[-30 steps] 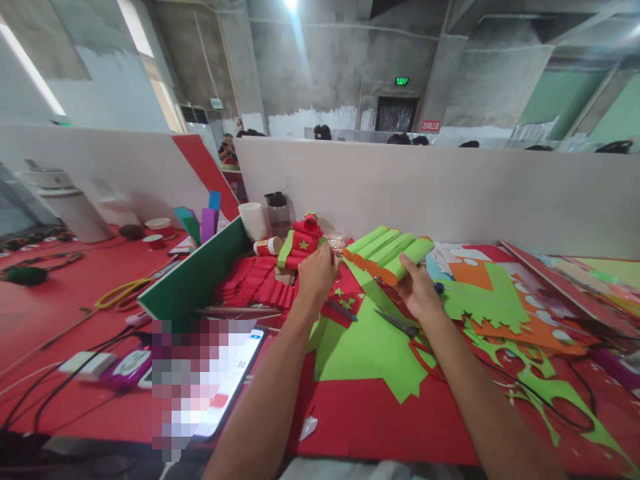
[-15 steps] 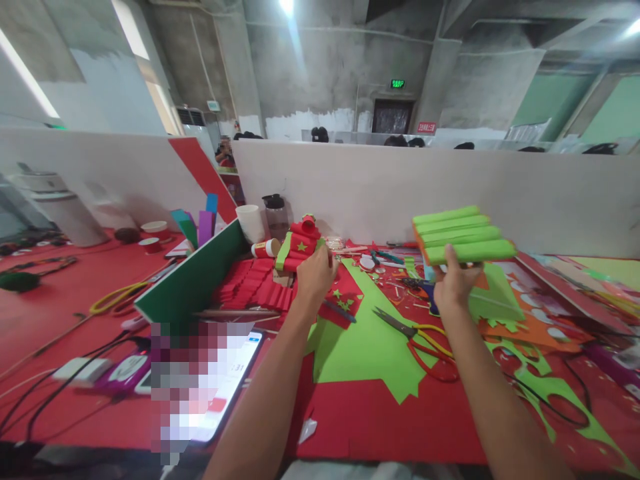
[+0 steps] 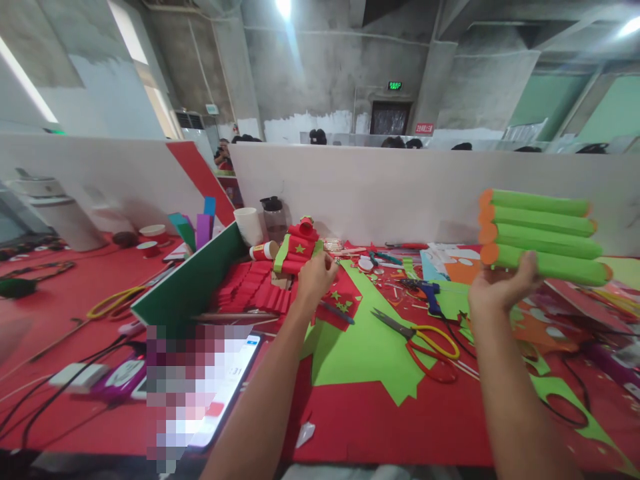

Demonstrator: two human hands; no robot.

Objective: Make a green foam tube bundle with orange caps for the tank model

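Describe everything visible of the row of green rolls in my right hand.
The green rolls, four side by side, look like paper or thin foam, with rounded orange ends. They appear joined. The right hand supports them from below near their left end, its thumb against the lowest roll. Held above the red table, they run nearly sideways, dipping slightly to the right.

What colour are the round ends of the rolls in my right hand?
Orange; the round ends show best in the head view.

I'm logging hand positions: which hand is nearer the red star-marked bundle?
Left. The left hand is close beside the red star-marked bundle, contact unclear; the right hand is well off to the right, holding up green rolls.
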